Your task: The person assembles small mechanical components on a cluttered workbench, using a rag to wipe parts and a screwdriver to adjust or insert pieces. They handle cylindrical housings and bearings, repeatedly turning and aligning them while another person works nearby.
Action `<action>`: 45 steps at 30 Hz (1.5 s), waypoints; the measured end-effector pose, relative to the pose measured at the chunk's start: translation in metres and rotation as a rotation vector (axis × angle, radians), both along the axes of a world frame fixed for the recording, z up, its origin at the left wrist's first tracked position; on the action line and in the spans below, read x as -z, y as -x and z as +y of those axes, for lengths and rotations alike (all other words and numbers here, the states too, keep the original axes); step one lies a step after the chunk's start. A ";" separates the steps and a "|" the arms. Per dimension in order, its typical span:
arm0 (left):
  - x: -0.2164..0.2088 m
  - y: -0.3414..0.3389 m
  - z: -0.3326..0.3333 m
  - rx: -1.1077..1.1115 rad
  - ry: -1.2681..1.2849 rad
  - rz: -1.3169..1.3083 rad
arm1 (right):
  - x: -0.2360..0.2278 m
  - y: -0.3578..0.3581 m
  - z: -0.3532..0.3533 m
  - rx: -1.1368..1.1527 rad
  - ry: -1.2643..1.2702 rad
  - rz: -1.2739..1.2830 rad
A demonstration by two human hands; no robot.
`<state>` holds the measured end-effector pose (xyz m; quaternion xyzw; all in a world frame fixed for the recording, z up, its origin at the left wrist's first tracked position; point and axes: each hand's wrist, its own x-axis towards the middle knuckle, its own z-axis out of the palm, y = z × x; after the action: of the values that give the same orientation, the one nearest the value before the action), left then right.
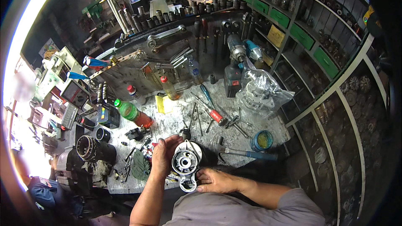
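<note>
A round cast-metal housing [185, 161], with a ringed opening in its face and a smaller ring-shaped end below, sits at the near edge of the bench close to my body. My right hand [217, 181] grips its lower right side, fingers curled against the smaller ring. On the other side, my left hand [162, 155] is open, fingers extended up along the housing's left edge. Whether that palm touches the metal I cannot tell. Just beyond the housing is a small dark part [184, 132]. A hammer [247, 154] with a blue handle lies to the right.
The worn bench [176, 117] carries a green-capped bottle [133, 113] of red liquid, a red-handled tool [215, 115], a blue jar [262, 140] and a plastic-wrapped metal part [259, 90]. A slotted metal cylinder [90, 148] stands left. Shelves with green drawers [302, 36] rise at right.
</note>
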<state>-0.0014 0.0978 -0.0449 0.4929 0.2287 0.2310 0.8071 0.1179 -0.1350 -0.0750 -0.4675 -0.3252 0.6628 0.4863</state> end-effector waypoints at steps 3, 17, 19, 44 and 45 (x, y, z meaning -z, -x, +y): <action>0.004 0.000 0.001 -0.052 0.024 0.031 | -0.010 -0.007 0.004 -0.065 -0.045 -0.044; -0.023 0.083 -0.107 0.062 -0.624 0.820 | 0.036 -0.156 0.158 -0.250 0.030 -2.030; -0.031 0.080 -0.103 0.072 -0.605 0.835 | 0.054 -0.155 0.178 -0.288 0.135 -2.038; -0.105 -0.021 -0.038 0.423 -1.413 0.839 | -0.097 -0.107 0.052 0.542 -0.364 -1.034; -0.104 -0.021 -0.037 0.430 -1.428 0.827 | -0.099 -0.105 0.054 0.506 -0.387 -1.080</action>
<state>0.0193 0.0611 0.0591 0.9610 0.2061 -0.0371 0.1807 0.2230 -0.0805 0.0237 -0.7023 -0.5185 0.1264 0.4712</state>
